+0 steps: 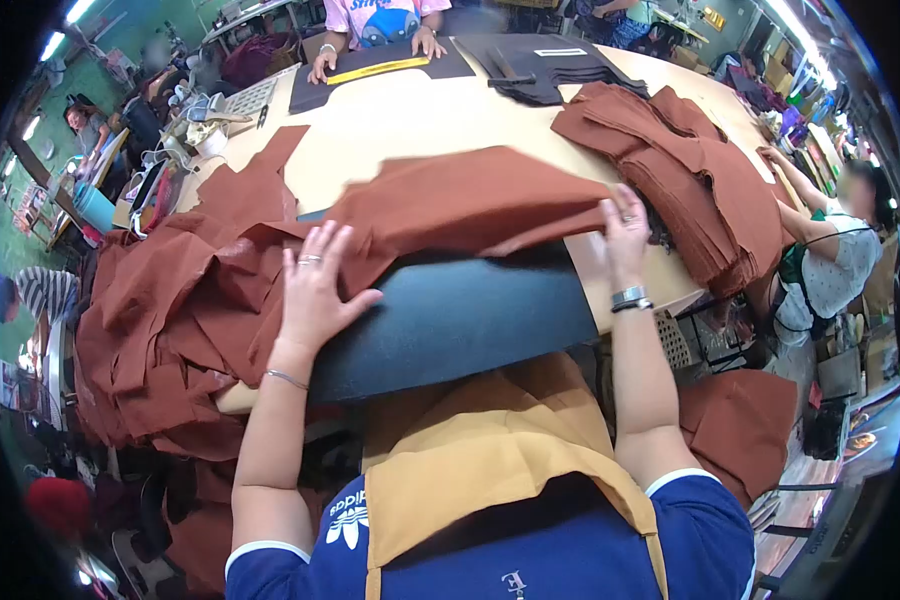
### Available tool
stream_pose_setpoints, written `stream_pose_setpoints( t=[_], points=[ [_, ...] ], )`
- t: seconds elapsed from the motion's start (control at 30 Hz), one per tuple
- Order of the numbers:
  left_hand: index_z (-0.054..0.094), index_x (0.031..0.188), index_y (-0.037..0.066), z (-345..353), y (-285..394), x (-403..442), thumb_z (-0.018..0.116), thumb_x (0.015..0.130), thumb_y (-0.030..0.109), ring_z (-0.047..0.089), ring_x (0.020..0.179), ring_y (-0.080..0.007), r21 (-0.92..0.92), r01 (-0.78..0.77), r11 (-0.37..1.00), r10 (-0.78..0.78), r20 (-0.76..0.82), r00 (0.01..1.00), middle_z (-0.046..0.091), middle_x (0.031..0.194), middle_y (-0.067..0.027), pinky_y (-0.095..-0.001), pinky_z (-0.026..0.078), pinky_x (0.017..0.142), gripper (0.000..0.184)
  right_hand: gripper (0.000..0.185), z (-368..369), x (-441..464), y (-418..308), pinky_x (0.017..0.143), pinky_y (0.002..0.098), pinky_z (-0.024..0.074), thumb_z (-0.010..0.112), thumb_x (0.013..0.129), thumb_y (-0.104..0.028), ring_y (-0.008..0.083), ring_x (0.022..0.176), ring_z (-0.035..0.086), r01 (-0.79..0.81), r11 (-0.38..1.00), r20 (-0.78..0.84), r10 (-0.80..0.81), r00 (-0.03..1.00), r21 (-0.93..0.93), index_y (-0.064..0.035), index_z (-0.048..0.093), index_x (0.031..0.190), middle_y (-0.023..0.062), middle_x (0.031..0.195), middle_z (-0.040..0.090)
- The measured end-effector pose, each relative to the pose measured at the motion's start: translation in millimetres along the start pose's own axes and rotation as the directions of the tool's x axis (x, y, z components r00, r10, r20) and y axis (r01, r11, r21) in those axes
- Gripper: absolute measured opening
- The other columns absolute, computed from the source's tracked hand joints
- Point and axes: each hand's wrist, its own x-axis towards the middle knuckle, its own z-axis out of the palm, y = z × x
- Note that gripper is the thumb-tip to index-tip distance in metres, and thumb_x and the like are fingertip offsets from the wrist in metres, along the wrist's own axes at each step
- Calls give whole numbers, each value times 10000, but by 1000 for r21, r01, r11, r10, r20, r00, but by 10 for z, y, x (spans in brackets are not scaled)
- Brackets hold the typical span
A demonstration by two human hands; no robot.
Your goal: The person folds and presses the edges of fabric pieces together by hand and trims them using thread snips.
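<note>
A rust-brown fabric piece (pixel 470 200) stretches across the table in front of me, partly raised and blurred along its far edge. My right hand (pixel 625 230) pinches its right end. My left hand (pixel 315 280), fingers straight and thumb spread, lies against the brown cloth at the left end. Under the fabric is a smooth black panel (pixel 460 320) at the near table edge. To the left, a loose heap of brown fabric (pixel 170 320) hangs over the edge. A layered stack of brown cut pieces (pixel 690 190) sits on the right.
Across the pale table (pixel 420 125), a person's hands rest by a yellow strip (pixel 380 69) on dark cloth. Dark cut pieces (pixel 550 68) lie at the back. Another person (pixel 835 250) works at the right. More brown fabric (pixel 740 430) is low on the right.
</note>
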Motion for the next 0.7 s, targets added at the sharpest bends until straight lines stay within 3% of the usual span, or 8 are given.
stream_pose_setpoints(
  t=[0.03,0.1,0.17,0.23,0.4,0.5,0.6,0.7],
  points=[
    [375,1499,143,45,-120,-28,770,736,560,369,1425,-316,4,70,998,-70,22,997,397,1538,-115,-635,238,1132,955,372,-146,44,-66,700,216,462,674,942,-112,51,762,498,20,997,-79,-13,997,78,-31,565,1287,-34,908,567],
    [365,1503,151,160,-327,-75,713,814,546,382,1415,-318,-69,237,969,-229,107,967,395,1540,-126,-672,247,1106,868,373,-401,11,-156,712,199,452,668,952,-123,42,790,501,37,997,-84,-43,996,-61,-19,557,1292,-38,909,562],
    [392,1485,147,162,-466,-18,631,898,494,382,1413,-298,-84,247,966,-233,144,962,396,1532,-140,-683,248,1105,722,388,-630,2,-164,737,191,451,667,958,-135,40,824,516,31,992,-61,-39,997,-118,-14,544,1305,-30,928,577],
    [426,1462,147,177,-533,99,534,972,443,396,1403,-297,141,360,922,-381,170,909,410,1527,-123,-693,250,1097,583,416,-717,-57,-168,775,194,458,671,958,-147,43,865,542,-8,996,-19,6,1000,-91,-17,526,1327,-10,966,612],
    [494,1408,190,342,-184,636,511,978,490,408,1395,-273,100,192,976,-187,-53,981,481,1465,-91,-682,246,1104,524,741,-775,-237,84,1049,309,419,751,901,-179,202,1246,507,-124,975,107,145,984,-183,16,328,1477,131,1386,488],
    [441,1451,148,728,54,1003,592,897,576,360,1421,-325,49,154,987,-154,-13,988,427,1507,-143,-683,224,1113,715,765,-534,-466,-188,1088,319,387,758,877,-103,205,1282,483,-182,981,203,192,960,-65,15,311,1487,145,1387,493],
    [388,1489,150,994,266,1321,620,874,580,291,1456,-356,27,233,972,-235,77,969,340,1562,-163,-686,212,1117,785,764,-529,-539,-260,1089,311,391,754,854,-36,179,1271,492,-22,978,373,100,922,-210,11,326,1485,138,1404,484],
    [334,1520,165,1020,633,1454,679,808,607,233,1477,-363,-70,83,994,-68,189,980,303,1577,-164,-703,169,1125,907,600,-534,-537,-422,1015,273,438,702,895,-35,113,1179,534,112,933,354,18,935,-342,-10,437,1432,70,1324,556]
  ],
)
